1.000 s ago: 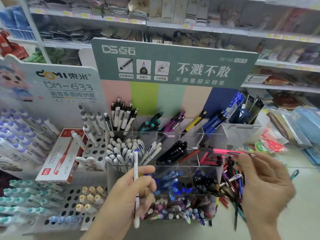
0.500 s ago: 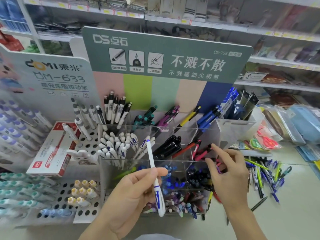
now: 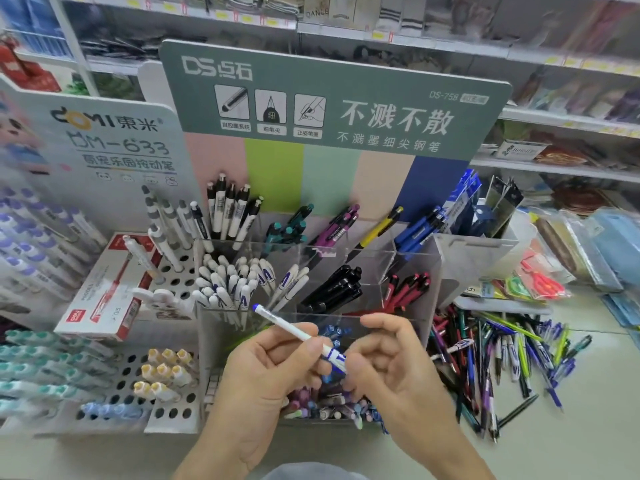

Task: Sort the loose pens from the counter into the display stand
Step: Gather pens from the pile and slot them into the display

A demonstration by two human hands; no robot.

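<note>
A white pen with a blue tip and blue clip [image 3: 291, 329] lies slantwise between my hands, in front of the clear acrylic display stand [image 3: 408, 258]. My left hand [image 3: 266, 372] pinches its middle between thumb and fingers. My right hand [image 3: 391, 362] has curled fingers at the pen's blue clip end. The stand's compartments hold white-and-blue pens [image 3: 235, 282], black pens [image 3: 339, 285], red pens [image 3: 408, 289] and others sorted by colour. A heap of loose pens [image 3: 491, 358] lies on the counter to the right of the stand.
A white perforated pen rack [image 3: 173, 271] and a red-and-white pen box [image 3: 107, 292] stand to the left. Packets with scissors [image 3: 540, 282] lie at the right. Store shelves [image 3: 554, 168] run behind the green sign [image 3: 329, 98].
My right hand has left the red pen compartment, come down to the left and met the white pen. My left hand has tilted the pen so its blue tip points up-left.
</note>
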